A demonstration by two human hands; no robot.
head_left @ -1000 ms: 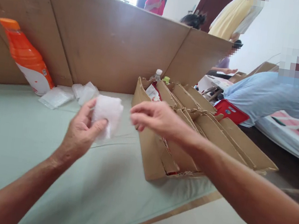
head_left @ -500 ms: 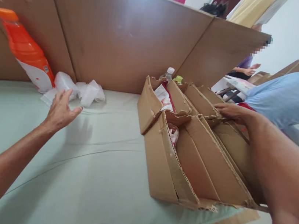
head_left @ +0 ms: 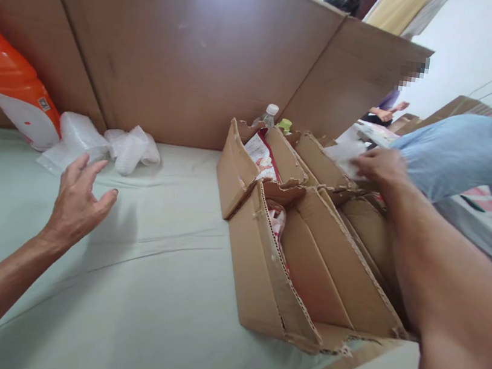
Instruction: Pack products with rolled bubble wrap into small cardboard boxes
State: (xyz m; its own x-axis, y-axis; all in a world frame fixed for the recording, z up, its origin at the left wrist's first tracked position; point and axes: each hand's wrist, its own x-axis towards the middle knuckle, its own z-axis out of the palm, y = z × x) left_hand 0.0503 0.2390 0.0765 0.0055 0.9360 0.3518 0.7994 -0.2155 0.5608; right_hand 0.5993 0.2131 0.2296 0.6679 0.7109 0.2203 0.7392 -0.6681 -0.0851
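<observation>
On my remote feed, the right hand (head_left: 381,168) pinches translucent plastic wrap (head_left: 342,152) at the far right of the divided cardboard box (head_left: 256,271); it juts left past the fingertips, long axis too blurred to tell. My left hand (head_left: 81,201) is spread near bubble wrap (head_left: 79,135)

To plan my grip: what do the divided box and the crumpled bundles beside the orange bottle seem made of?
Divided box: apparently matte brown corrugated cardboard, by its ribbed torn edges. Bundles: probably plastic bubble wrap, slightly glossy, from their translucency and dimpled surface.
</observation>
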